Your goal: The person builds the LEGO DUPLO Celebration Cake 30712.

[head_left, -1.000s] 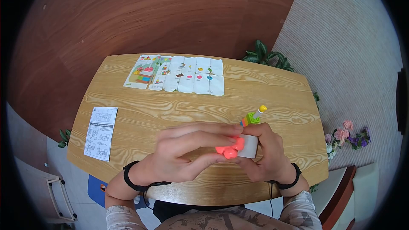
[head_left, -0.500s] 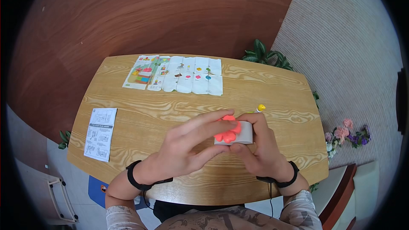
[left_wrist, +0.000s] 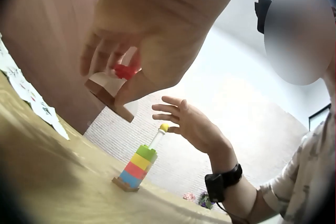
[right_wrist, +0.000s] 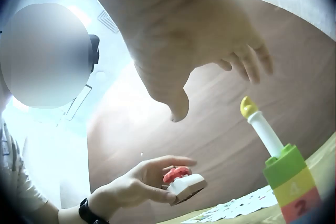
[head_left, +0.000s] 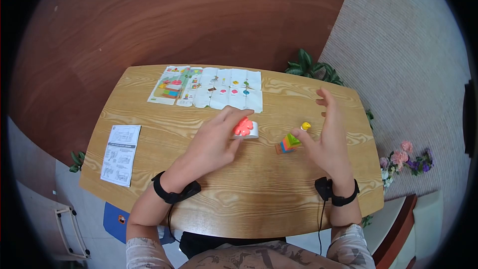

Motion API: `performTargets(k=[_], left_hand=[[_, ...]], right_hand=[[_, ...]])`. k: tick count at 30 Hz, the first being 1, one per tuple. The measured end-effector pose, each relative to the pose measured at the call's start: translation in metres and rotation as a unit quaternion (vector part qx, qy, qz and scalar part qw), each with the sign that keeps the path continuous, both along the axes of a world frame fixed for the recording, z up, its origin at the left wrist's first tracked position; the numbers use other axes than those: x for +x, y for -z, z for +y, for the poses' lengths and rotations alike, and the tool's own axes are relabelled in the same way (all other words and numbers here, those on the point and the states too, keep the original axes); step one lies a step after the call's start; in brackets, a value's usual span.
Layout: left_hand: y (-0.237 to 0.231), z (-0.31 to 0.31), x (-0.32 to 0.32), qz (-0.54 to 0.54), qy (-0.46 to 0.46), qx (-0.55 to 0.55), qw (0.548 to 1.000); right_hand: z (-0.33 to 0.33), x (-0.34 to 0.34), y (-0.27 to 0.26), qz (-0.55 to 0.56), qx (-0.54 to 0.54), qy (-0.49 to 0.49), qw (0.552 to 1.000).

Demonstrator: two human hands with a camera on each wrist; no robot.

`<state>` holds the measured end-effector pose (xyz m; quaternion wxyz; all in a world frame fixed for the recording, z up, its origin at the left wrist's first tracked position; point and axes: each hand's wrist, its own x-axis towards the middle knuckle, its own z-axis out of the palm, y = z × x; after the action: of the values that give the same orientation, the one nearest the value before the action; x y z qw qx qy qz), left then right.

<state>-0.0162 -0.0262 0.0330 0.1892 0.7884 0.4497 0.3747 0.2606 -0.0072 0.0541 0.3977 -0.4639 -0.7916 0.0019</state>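
The left hand (head_left: 211, 139) grips a white piece (head_left: 254, 130) with a coral flower-shaped piece (head_left: 243, 126) on top; in the left wrist view that piece is held above the table. The right hand (head_left: 329, 139) is empty, fingers spread, beside a small tower. From the bottom, the tower has a brown base (left_wrist: 126, 184), a blue brick (left_wrist: 129, 178), a red brick (left_wrist: 136, 169), a yellow brick (left_wrist: 140, 161) and a green brick (left_wrist: 146, 153). A white candle (right_wrist: 266, 132) with a yellow flame (right_wrist: 248, 108) stands on top. The thumb partly covers the tower in the head view.
An unfolded picture sheet (head_left: 228, 88) lies at the table's back edge, and a printed leaflet (head_left: 120, 155) at the left. Plants (head_left: 312, 67) and flowers (head_left: 400, 158) stand beyond the table (head_left: 209, 216).
The right hand has let go of the white piece and moved to the right, its fingers opening. The left hand has carried that piece with the flower left and farther from the body, uncovering the tower.
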Motion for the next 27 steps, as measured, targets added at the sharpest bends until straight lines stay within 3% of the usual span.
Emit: performTargets(k=[5, 8, 17, 27], left_hand=[[0.019, 0.011, -0.005, 0.12, -0.011, -0.08, 0.989], [0.039, 0.017, -0.004, 0.154, 0.008, -0.089, 0.984], [0.054, 0.016, 0.001, 0.195, 0.044, -0.103, 0.974], [0.059, 0.014, 0.001, 0.196, 0.061, -0.101, 0.973]], right_hand=[[0.019, 0.01, 0.038, -0.02, -0.16, -0.032, 0.986], [0.019, 0.008, 0.047, 0.003, -0.196, -0.048, 0.979], [0.026, 0.013, 0.07, 0.08, -0.231, -0.071, 0.967], [0.028, -0.002, 0.083, 0.013, -0.271, -0.11, 0.956]])
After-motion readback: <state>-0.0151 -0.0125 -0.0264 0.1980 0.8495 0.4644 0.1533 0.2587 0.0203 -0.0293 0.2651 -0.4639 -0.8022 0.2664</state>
